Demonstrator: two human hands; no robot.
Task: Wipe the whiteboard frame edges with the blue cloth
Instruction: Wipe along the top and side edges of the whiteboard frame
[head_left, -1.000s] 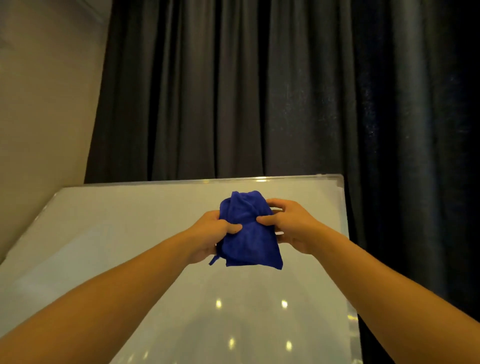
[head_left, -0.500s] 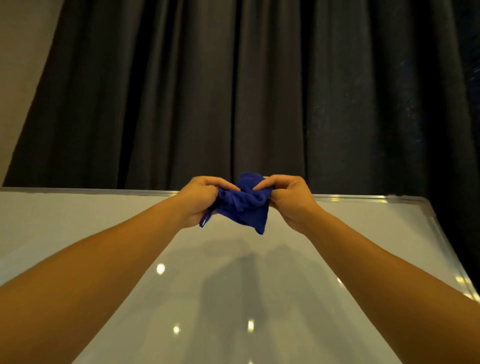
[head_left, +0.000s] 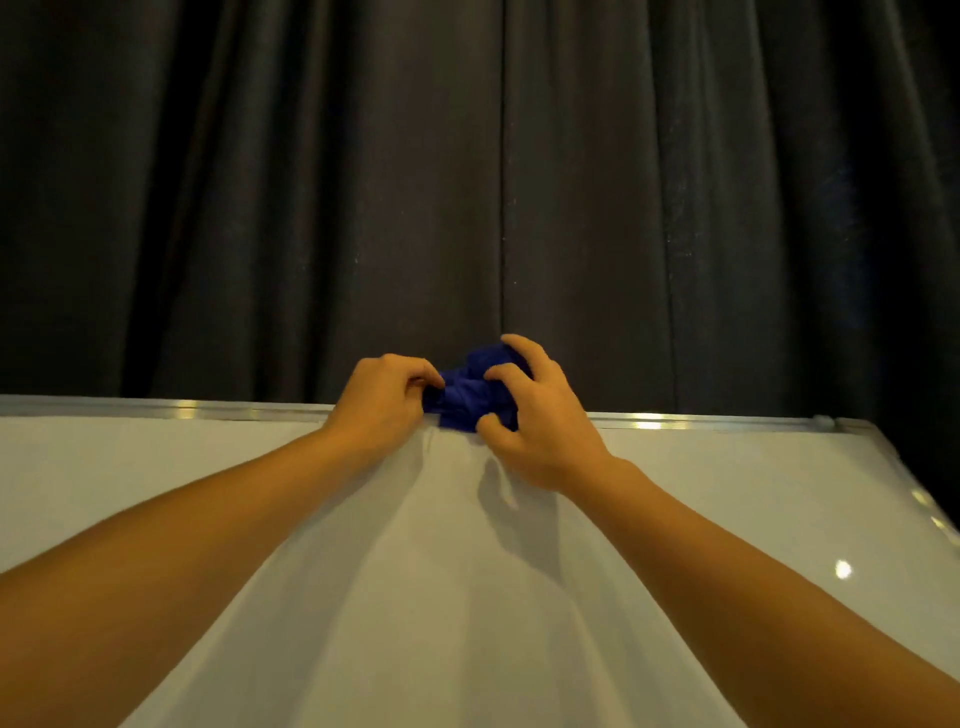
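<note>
A bunched blue cloth (head_left: 470, 395) sits at the top edge of the whiteboard, over the silver frame rail (head_left: 675, 421). My left hand (head_left: 382, 402) pinches the cloth's left side with closed fingers. My right hand (head_left: 535, 415) curls over the cloth's right side and top, with the thumb under it. The white board surface (head_left: 441, 571) fills the lower half of the view, and both forearms stretch across it. The frame's top right corner (head_left: 826, 422) shows at the right. The stretch of rail under the cloth and hands is hidden.
A dark pleated curtain (head_left: 467, 182) hangs close behind the board across the whole upper view. The board's right frame edge (head_left: 930, 512) slants down at the far right. Bright light spots reflect on the rail and board.
Both hands have carried the cloth up from in front of the board onto its top rail. The cloth is bunched tighter, and the right hand has spread over it.
</note>
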